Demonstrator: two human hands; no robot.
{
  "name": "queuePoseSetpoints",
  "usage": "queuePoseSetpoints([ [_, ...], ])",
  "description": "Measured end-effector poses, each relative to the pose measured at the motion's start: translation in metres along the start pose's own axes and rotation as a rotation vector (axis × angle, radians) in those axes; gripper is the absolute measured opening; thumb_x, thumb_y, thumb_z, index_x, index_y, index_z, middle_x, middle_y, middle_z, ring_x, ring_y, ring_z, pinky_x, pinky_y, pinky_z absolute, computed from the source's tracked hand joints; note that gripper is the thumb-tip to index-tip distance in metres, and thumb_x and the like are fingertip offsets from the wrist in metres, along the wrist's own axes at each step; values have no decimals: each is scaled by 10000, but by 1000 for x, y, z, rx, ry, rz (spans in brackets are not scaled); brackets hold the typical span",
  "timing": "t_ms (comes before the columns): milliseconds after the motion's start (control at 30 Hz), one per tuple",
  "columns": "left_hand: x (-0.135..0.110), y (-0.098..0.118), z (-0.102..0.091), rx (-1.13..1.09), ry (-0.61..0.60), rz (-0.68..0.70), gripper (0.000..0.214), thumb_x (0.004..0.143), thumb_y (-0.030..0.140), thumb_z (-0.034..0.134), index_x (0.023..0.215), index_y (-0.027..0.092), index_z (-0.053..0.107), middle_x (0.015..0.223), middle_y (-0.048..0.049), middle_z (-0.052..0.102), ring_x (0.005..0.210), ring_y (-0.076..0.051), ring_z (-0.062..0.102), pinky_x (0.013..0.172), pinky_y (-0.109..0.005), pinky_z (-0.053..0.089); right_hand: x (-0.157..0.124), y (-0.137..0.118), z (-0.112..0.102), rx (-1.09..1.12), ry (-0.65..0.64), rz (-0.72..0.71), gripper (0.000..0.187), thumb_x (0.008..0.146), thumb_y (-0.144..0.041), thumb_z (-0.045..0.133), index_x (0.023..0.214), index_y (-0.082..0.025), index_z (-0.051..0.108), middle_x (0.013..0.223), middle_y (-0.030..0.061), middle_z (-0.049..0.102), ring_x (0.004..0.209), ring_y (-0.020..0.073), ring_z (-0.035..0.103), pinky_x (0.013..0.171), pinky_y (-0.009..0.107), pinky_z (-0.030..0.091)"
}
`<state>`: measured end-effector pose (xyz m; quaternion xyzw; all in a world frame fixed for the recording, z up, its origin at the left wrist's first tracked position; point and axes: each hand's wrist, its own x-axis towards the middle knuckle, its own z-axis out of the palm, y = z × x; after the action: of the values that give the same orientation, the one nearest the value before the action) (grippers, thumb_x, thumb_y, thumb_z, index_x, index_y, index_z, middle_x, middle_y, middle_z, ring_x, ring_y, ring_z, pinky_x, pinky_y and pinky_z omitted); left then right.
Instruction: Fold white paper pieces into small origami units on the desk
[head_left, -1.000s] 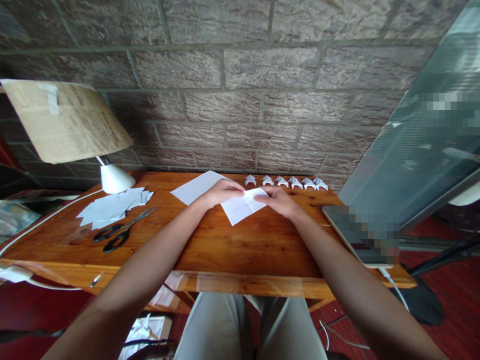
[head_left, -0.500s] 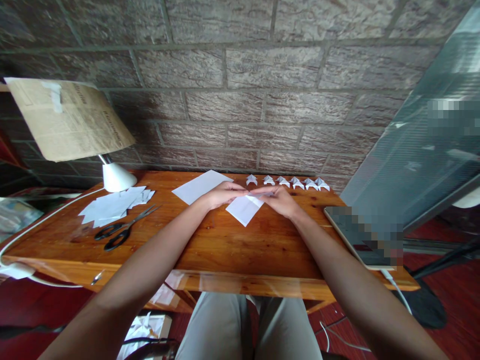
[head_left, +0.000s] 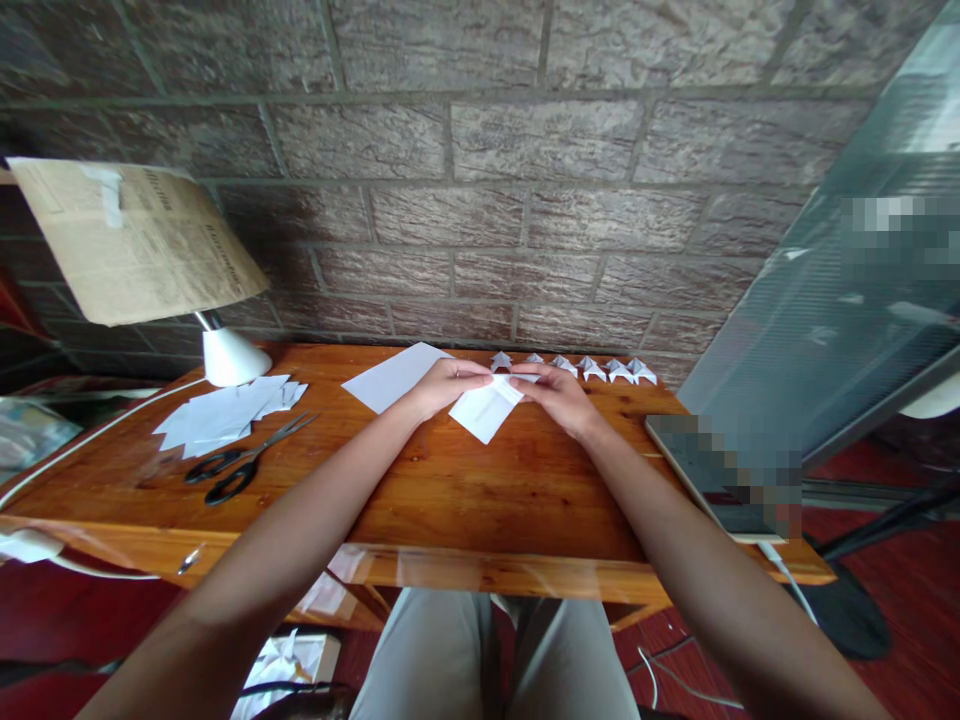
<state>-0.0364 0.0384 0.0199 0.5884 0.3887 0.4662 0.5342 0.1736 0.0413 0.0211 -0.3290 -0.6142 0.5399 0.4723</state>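
Observation:
A small white paper square (head_left: 486, 410) lies on the wooden table (head_left: 480, 490), creased and partly folded. My left hand (head_left: 444, 384) pinches its left upper edge. My right hand (head_left: 555, 395) pinches the upper right corner, fingers pressed together on the paper. The fingertips of both hands nearly meet above the sheet. Part of the paper is hidden under my fingers.
Several small folded paper figures (head_left: 592, 368) stand in a row at the back. A plain white sheet (head_left: 390, 376) lies left of my hands. Cut paper pieces (head_left: 225, 410), black scissors (head_left: 240, 462) and a lamp (head_left: 225, 355) are at the left. A tablet (head_left: 712, 470) rests right.
The paper was spread wider a second ago; my hands have drawn closer together and folded it into a narrower shape, moving slightly toward the wall.

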Motion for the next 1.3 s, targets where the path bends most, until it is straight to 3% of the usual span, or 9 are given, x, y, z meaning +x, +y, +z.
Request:
queuePoseSetpoints([
  [300, -3, 4, 0, 141, -92, 5, 387, 655, 423, 785, 917, 140, 760, 852, -77, 739, 722, -172, 629, 662, -275, 425, -1, -1, 0, -41, 13, -12, 358, 588, -372, 829, 882, -198, 722, 880, 21, 716, 741, 157, 638, 708, 312, 529],
  [400, -4, 5, 2, 171, -74, 6, 396, 660, 432, 779, 918, 132, 757, 820, -74, 734, 683, -162, 614, 617, -263, 404, -1, -1, 0, -48, 12, -26, 417, 603, -358, 820, 966, -198, 691, 853, 17, 710, 731, 157, 636, 697, 311, 527],
  [567, -5, 6, 6, 108, -42, 15, 397, 649, 431, 789, 900, 126, 750, 845, -82, 740, 716, -174, 632, 674, -282, 438, -2, -4, 1, 34, 69, 29, 568, 589, -334, 839, 1092, -199, 612, 830, 15, 713, 737, 154, 653, 711, 313, 548],
  [833, -7, 6, 8, 119, -45, 12, 408, 663, 450, 776, 904, 124, 736, 819, -70, 726, 724, -169, 627, 686, -279, 439, -4, -7, 1, 54, 50, 107, 359, 611, -396, 832, 844, -163, 690, 893, 58, 732, 814, 169, 674, 748, 299, 551],
  [1300, -8, 1, 15, 231, -147, 21, 374, 727, 474, 710, 890, 138, 727, 767, -35, 692, 691, -144, 586, 656, -258, 428, -7, -14, 2, -16, 19, 34, 397, 641, -525, 772, 852, -191, 742, 799, 26, 723, 713, 152, 623, 700, 292, 502],
])
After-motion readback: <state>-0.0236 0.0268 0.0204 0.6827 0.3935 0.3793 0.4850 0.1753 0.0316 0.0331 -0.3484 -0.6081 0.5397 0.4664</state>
